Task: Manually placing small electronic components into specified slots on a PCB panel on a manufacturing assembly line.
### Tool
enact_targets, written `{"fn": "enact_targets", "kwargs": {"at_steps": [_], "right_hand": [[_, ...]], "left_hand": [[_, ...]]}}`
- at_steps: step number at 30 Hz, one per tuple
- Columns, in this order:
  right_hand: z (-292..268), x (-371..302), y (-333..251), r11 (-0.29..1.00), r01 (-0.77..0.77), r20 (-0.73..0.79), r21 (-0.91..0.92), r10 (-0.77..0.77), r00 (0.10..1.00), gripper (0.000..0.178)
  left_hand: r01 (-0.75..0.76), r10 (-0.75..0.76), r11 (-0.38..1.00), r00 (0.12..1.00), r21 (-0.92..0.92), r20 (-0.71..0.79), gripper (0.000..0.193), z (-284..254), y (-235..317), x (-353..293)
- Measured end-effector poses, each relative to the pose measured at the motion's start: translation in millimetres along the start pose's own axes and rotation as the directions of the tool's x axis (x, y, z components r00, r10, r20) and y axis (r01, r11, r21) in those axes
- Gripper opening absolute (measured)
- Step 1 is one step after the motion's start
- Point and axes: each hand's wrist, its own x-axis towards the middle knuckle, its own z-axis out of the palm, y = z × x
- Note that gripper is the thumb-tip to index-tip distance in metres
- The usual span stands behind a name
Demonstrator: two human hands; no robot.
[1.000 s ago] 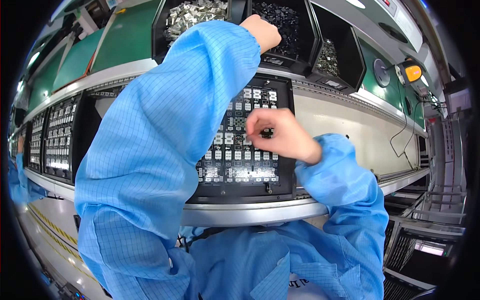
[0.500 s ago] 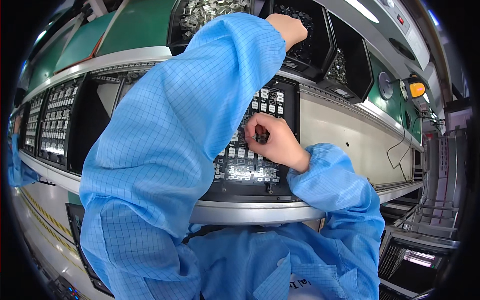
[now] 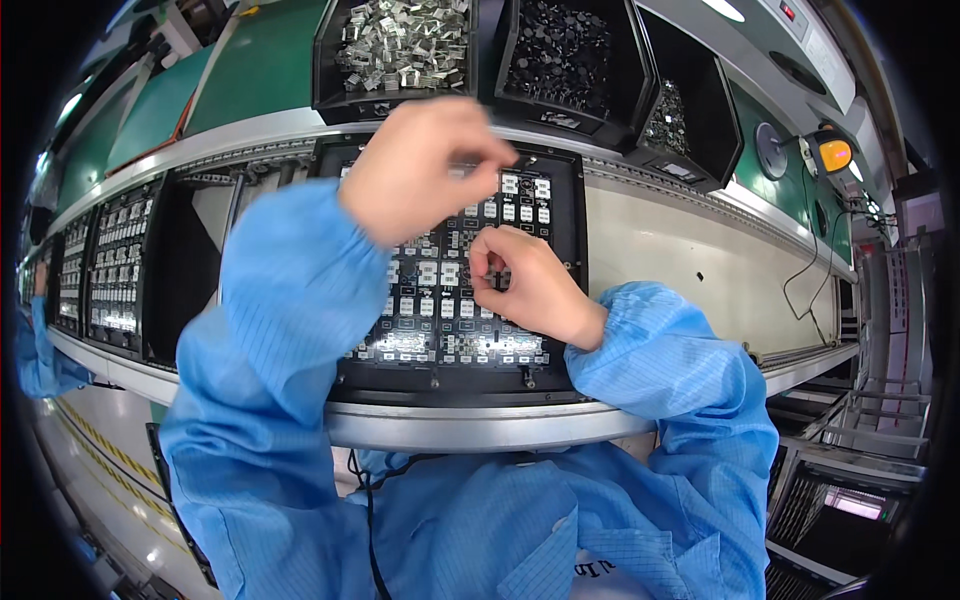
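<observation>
A circuit board panel [image 3: 405,345] with rows of white parts lies in a black tray [image 3: 480,388] in front of me. Over its far part is my left hand [image 3: 425,170], slightly smeared by motion, fingers curled in toward the thumb. Whatever it may hold is hidden. Lower down, close above the middle of the panel, my right hand [image 3: 535,285] has thumb and forefinger bent together in a pinch; I cannot make out anything between them. Beyond the tray stand a bin of small black parts [image 3: 560,60] and a bin of silvery metal pieces [image 3: 405,45].
A third black bin [image 3: 672,120] with small shiny parts stands at the far right. The tray sits on a conveyor line with metal rails [image 3: 480,428]. More loaded trays [image 3: 120,260] stand to the left, near another person's blue sleeve [image 3: 45,350]. An orange lamp [image 3: 833,154] is at right.
My left hand has come back from the bin of black parts, toward me and to the left, over the panel. The right hand stays pinched over about the same spot.
</observation>
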Motion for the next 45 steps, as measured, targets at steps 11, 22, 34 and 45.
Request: {"fn": "enact_targets", "kwargs": {"at_steps": [11,22,34,45], "right_hand": [[17,-3,-10,0.999,-0.033,0.031,0.008,0.033,0.999,0.02],[19,2,-19,0.999,0.013,0.111,0.039,-0.017,0.994,0.02],[-152,-5,68,0.982,0.125,-0.793,-0.142,-0.188,0.58,0.014],[-195,-14,107,0.996,-0.042,-0.829,-0.083,-0.046,0.557,0.021]], "left_hand": [[0.421,-0.414,0.826,0.905,-0.376,0.104,0.022,-2,-3,-90],[0.29,-0.255,0.915,0.955,-0.28,0.155,0.023,2,0,-107],[0.312,-0.287,0.95,0.905,-0.032,0.315,0.018,2,-8,-99],[0.144,-0.162,0.987,0.918,0.078,0.361,0.013,3,-12,-95]]}}
